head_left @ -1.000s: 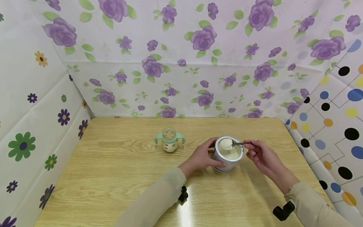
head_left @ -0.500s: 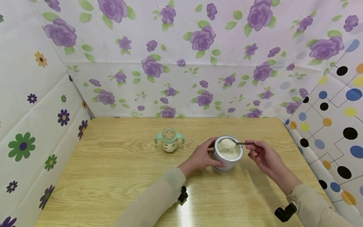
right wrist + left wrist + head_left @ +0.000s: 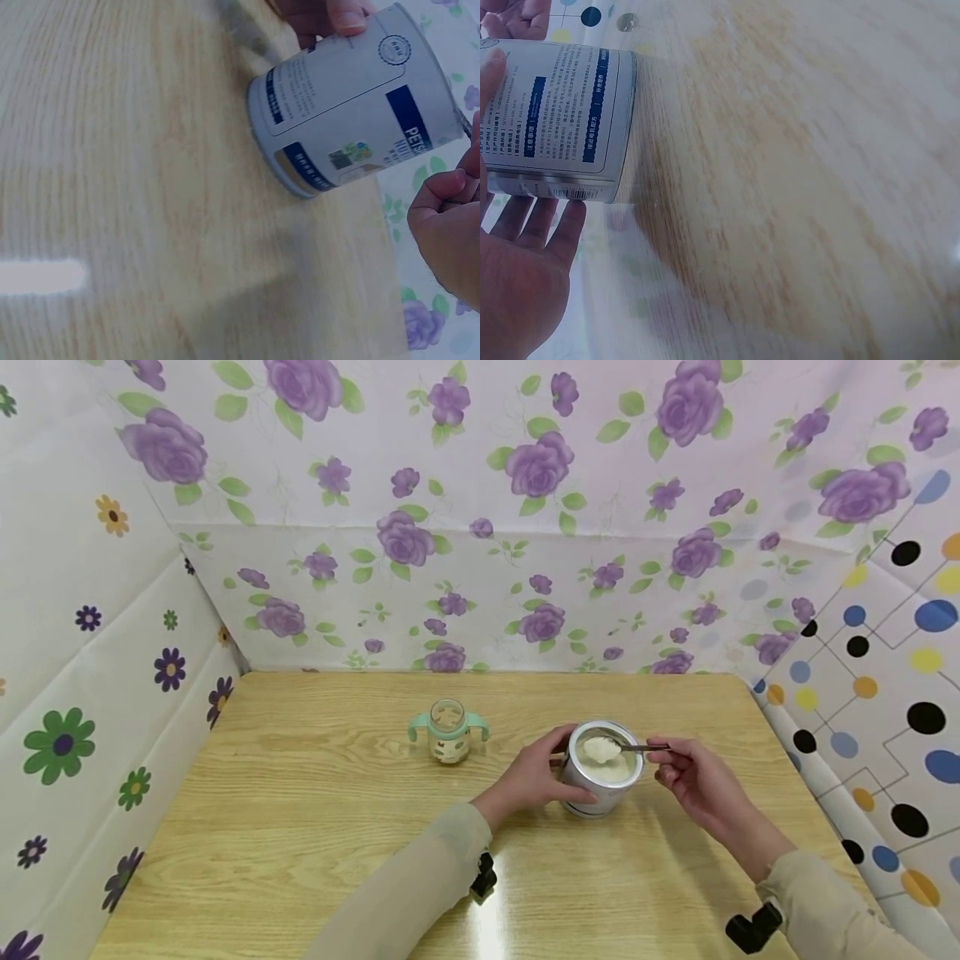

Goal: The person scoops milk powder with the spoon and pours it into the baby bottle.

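Observation:
A round can (image 3: pixel 609 795) of pale powder (image 3: pixel 613 772) stands without a lid on the table, right of centre. My left hand (image 3: pixel 532 774) grips its left side, thumb across the front. In the left wrist view, printed text covers the can (image 3: pixel 562 112), and fingers of my left hand (image 3: pixel 525 277) reach behind it. My right hand (image 3: pixel 701 785) pinches the handle of a metal spoon (image 3: pixel 641 747), whose bowl carries a heap of powder (image 3: pixel 601 749) over the can's mouth. The right wrist view shows my right hand (image 3: pixel 454 232) curled near the rim; most of the spoon is hidden there.
Left of the can, a small clear bottle (image 3: pixel 450 745) with two mint-green side handles stands upright, its top uncapped. The wooden table (image 3: pixel 315 810) meets a flowered cloth wall (image 3: pixel 480 585) at the back. Patterned cloths hang on both sides.
My right hand has shifted the powder-heaped spoon slightly right, then a little toward me over the can's mouth. My left hand, the can and the bottle have stayed in place.

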A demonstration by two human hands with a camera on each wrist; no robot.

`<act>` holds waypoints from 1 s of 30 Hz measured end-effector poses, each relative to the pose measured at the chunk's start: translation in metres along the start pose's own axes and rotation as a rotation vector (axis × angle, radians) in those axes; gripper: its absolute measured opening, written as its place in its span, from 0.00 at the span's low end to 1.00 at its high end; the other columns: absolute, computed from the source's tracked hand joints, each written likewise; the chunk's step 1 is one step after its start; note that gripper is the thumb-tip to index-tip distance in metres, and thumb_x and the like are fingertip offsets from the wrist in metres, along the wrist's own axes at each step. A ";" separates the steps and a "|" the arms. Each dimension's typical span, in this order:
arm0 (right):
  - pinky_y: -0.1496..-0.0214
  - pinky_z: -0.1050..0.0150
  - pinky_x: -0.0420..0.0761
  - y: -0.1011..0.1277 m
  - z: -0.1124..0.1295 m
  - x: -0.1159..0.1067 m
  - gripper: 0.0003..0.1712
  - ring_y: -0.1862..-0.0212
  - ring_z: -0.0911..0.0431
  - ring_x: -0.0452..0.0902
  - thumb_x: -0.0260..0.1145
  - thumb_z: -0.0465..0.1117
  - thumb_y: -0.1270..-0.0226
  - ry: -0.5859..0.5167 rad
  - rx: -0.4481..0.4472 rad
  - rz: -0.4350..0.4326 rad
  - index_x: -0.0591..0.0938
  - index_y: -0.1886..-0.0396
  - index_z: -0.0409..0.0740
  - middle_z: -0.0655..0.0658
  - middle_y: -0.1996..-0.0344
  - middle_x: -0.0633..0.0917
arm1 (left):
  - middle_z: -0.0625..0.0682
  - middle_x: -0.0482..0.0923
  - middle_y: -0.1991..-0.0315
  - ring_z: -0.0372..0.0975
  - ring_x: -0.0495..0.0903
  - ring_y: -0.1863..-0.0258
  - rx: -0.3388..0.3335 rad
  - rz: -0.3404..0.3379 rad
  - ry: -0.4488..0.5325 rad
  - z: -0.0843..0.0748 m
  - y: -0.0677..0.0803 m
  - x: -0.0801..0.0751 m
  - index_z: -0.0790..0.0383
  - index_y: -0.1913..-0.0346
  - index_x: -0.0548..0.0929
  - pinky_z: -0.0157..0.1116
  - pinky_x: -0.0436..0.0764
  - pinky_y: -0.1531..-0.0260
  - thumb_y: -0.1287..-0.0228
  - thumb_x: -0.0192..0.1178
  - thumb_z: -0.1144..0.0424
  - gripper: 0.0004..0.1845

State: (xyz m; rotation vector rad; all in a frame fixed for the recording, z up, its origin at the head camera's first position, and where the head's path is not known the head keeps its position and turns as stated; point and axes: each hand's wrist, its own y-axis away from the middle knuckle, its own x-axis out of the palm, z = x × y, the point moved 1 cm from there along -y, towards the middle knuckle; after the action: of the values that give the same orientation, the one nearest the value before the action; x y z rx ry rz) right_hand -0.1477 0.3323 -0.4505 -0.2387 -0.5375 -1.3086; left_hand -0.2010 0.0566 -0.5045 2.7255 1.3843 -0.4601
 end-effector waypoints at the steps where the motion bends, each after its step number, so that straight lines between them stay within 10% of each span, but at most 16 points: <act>1: 0.58 0.68 0.81 0.000 0.000 0.000 0.27 0.70 0.62 0.79 0.43 0.37 0.09 0.002 -0.004 -0.004 0.90 0.51 0.38 0.47 0.64 0.93 | 0.40 0.74 0.27 0.38 0.76 0.31 0.000 0.000 -0.002 0.000 0.000 0.000 0.42 0.19 0.67 0.36 0.78 0.33 0.49 0.88 0.58 0.55; 30: 0.59 0.67 0.83 -0.003 -0.003 -0.003 0.30 0.68 0.60 0.85 0.39 0.38 0.07 -0.175 -0.001 0.064 0.89 0.51 0.32 0.43 0.62 0.94 | 0.39 0.74 0.28 0.38 0.75 0.30 0.015 0.008 0.003 -0.001 0.000 -0.001 0.45 0.20 0.69 0.36 0.77 0.33 0.50 0.88 0.59 0.55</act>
State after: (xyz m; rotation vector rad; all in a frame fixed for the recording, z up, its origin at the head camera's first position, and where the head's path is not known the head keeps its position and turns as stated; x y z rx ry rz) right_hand -0.1504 0.3327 -0.4552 -0.3707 -0.6723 -1.2323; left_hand -0.2012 0.0560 -0.5028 2.7436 1.3763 -0.4678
